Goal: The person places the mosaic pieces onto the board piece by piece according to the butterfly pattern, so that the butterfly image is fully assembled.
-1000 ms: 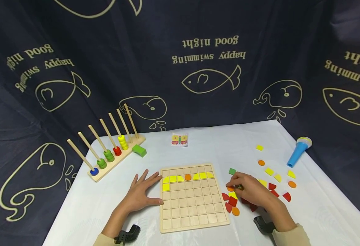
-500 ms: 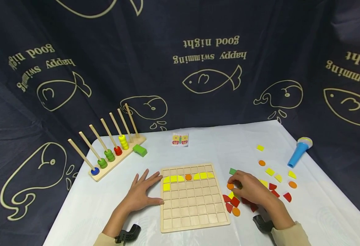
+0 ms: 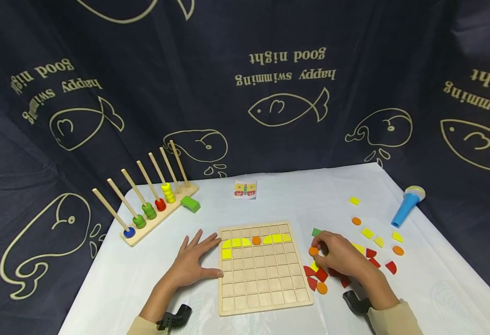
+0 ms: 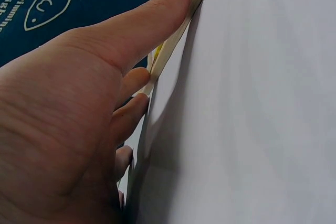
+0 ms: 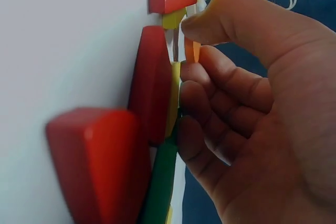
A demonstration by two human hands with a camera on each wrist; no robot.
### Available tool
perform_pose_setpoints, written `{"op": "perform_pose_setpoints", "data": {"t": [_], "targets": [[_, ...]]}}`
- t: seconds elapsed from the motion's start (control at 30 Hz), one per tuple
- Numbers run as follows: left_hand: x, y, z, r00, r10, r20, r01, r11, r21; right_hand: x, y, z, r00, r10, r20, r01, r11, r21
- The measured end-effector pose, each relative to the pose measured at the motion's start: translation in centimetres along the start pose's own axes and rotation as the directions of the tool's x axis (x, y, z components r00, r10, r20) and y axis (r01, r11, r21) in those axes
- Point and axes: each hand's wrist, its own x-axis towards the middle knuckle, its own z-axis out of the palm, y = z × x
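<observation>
The left hand (image 3: 190,264) lies with spread fingers on the white table, its fingertips and thumb touching the left edge of a wooden grid board (image 3: 266,307). In the board's second row sit yellow pieces (image 3: 236,242) and an orange disc (image 3: 256,240); a yellow square (image 3: 226,254) lies below at the left. Beyond the board's right side, the right hand (image 3: 338,253) pinches another orange disc (image 3: 314,251) between thumb and index finger; the right wrist view shows this disc (image 5: 192,51) edge-on. Red pieces (image 5: 152,82) and a green piece (image 5: 161,182) lie close to that hand.
Several loose pieces, including a red square (image 3: 321,274) and an orange disc (image 3: 322,288), lie right of the board. A blue toy microphone (image 3: 405,210) lies far right. A butterfly pattern card (image 3: 245,190), a green block (image 3: 190,204) and a peg bead stand (image 3: 161,218) are at the back.
The right hand has shifted very slightly, and more of the orange disc now shows between its thumb and index finger. The left hand has stayed at the board's edge.
</observation>
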Motion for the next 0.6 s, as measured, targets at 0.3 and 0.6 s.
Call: {"op": "perform_pose_setpoints", "data": {"t": [0.3, 0.6], "targets": [[0.0, 0.1, 0.0, 1.0, 0.004, -0.003, -0.004, 1.0, -0.003, 1.1, -1.8, 0.5, 0.999, -0.05, -0.017, 0.05, 0.999, 0.015], [0.1, 0.2, -0.1, 1.0, -0.009, 0.011, 0.009, 1.0, -0.007, 2.8, -3.9, 1.4, 0.983, -0.176, -0.042, 0.179, 0.982, 0.064]]}}
